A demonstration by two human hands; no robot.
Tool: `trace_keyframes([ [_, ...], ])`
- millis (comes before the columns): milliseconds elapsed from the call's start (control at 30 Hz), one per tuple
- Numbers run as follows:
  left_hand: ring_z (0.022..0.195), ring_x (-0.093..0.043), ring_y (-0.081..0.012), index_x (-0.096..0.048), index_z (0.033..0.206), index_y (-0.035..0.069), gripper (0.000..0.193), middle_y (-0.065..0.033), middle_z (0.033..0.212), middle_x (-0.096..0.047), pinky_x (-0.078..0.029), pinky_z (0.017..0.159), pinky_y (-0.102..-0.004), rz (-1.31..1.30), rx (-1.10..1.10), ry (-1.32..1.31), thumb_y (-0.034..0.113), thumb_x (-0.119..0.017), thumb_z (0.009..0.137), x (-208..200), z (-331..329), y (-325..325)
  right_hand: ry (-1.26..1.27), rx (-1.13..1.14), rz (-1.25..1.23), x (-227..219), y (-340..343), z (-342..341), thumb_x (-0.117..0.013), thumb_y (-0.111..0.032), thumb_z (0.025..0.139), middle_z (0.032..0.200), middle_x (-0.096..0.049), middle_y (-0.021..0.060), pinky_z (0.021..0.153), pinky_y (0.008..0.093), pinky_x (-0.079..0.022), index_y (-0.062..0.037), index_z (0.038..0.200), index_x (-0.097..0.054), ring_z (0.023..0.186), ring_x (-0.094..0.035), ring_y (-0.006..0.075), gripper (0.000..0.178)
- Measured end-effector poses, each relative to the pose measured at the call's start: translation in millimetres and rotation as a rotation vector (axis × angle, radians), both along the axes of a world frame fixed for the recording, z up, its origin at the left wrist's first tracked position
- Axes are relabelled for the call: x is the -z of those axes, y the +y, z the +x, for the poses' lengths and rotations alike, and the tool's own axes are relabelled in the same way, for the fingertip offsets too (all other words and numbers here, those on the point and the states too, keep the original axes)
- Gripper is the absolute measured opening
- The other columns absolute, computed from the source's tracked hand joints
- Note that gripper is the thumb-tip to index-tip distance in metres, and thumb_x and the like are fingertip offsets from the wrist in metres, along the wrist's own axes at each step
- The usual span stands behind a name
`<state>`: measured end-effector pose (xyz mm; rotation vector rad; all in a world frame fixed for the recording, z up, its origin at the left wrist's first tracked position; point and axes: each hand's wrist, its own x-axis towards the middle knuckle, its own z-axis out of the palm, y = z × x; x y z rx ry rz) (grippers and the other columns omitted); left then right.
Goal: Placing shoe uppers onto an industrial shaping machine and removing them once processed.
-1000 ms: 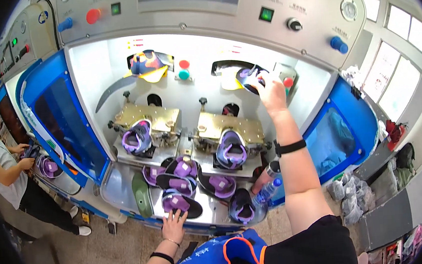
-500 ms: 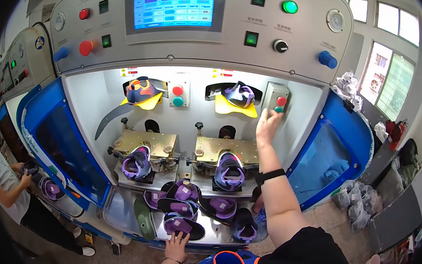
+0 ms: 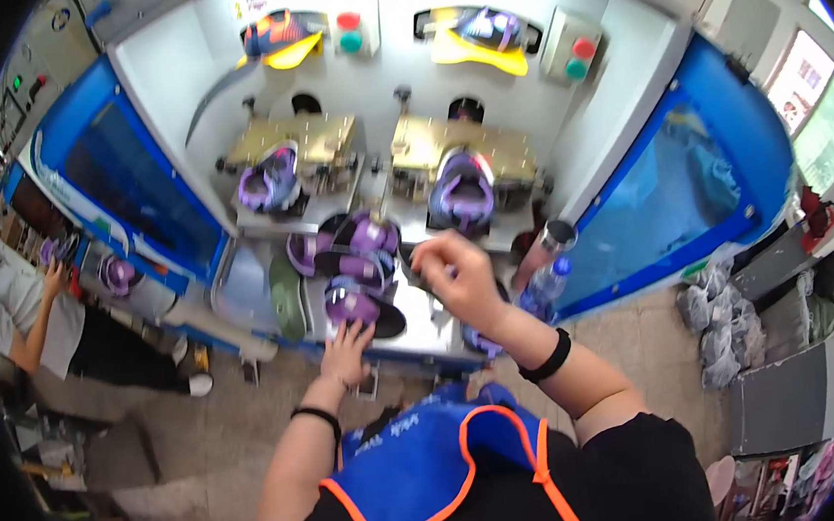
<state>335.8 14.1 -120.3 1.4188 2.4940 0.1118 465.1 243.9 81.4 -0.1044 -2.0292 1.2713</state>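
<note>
My left hand (image 3: 348,354) rests with spread fingers on the near edge of a purple-and-black shoe upper (image 3: 354,307) on the metal tray. My right hand (image 3: 460,278), slightly blurred, hovers over the tray's right part with curled fingers; what they hold, if anything, is hidden. It covers part of a dark upper (image 3: 411,258). Several purple uppers (image 3: 368,235) lie in a pile left of it, beside a green insole-shaped piece (image 3: 286,297). Behind, one upper (image 3: 464,197) sits at the right brass-coloured fixture (image 3: 461,142), another (image 3: 268,181) at the left fixture (image 3: 299,137).
Two uppers with yellow pieces (image 3: 492,38) sit high on the machine's back wall. A button box (image 3: 571,47) is at right. Blue doors (image 3: 664,194) flank the opening. A bottle (image 3: 544,287) and steel-topped flask (image 3: 547,244) stand right of the tray. A person (image 3: 18,295) works at left.
My right hand has left the button box and come down and toward me, over the tray. My left hand stays at the same upper. The view has tilted downward.
</note>
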Motion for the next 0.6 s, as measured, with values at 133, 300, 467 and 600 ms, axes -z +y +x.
trace_keyframes([
  [133, 0.144, -0.019, -0.0359, -0.026, 0.150, 0.030, 0.091, -0.0059, 0.156, -0.024, -0.024, 0.113, -0.0598, -0.056, -0.037, -0.048, 0.026, -0.074, 0.073, -14.0, 0.9, 8.6, -0.429, -0.366, 0.114, 85.3, -45.4, 69.5, -0.064, -0.013, 0.084, 0.080, -0.068, 0.0124, 0.063, 0.0342, -0.050, -0.0077, 0.096, -0.067, 0.071, -0.066, 0.0258, 0.013],
  [300, 0.145, -0.018, -0.0358, -0.023, 0.151, 0.030, 0.089, -0.0060, 0.158, -0.021, -0.024, 0.114, -0.0575, -0.193, -0.063, -0.084, 0.024, -0.071, 0.077, -21.9, 1.4, 9.3, -0.686, -0.292, 0.004, 125.2, -44.2, 107.8, -0.062, -0.018, 0.085, 0.080, -0.068, 0.0134, 0.065, 0.0375, -0.051, -0.0085, 0.098, -0.069, 0.074, -0.067, 0.0276, 0.018],
  [467, 0.145, -0.018, -0.0344, -0.024, 0.151, 0.030, 0.089, -0.0038, 0.159, -0.018, -0.025, 0.114, -0.0546, -0.276, -0.129, -0.063, 0.025, -0.071, 0.076, -29.8, 15.2, 14.6, -0.413, 0.078, 0.408, 118.0, -11.6, 83.7, -0.064, -0.012, 0.082, 0.089, -0.063, 0.0107, 0.062, 0.0414, -0.051, -0.0097, 0.092, -0.065, 0.073, -0.065, 0.0306, 0.011],
  [600, 0.141, -0.026, -0.0380, -0.026, 0.150, 0.029, 0.089, -0.0093, 0.158, -0.019, -0.030, 0.110, -0.0550, -0.191, -0.221, 0.049, 0.026, -0.072, 0.075, -30.8, 41.4, 17.9, -0.693, 0.255, 0.768, 135.1, 32.8, 33.1, -0.062, -0.017, 0.082, 0.092, -0.063, 0.0109, 0.064, 0.0423, -0.054, -0.0086, 0.095, -0.062, 0.075, -0.067, 0.0299, 0.016],
])
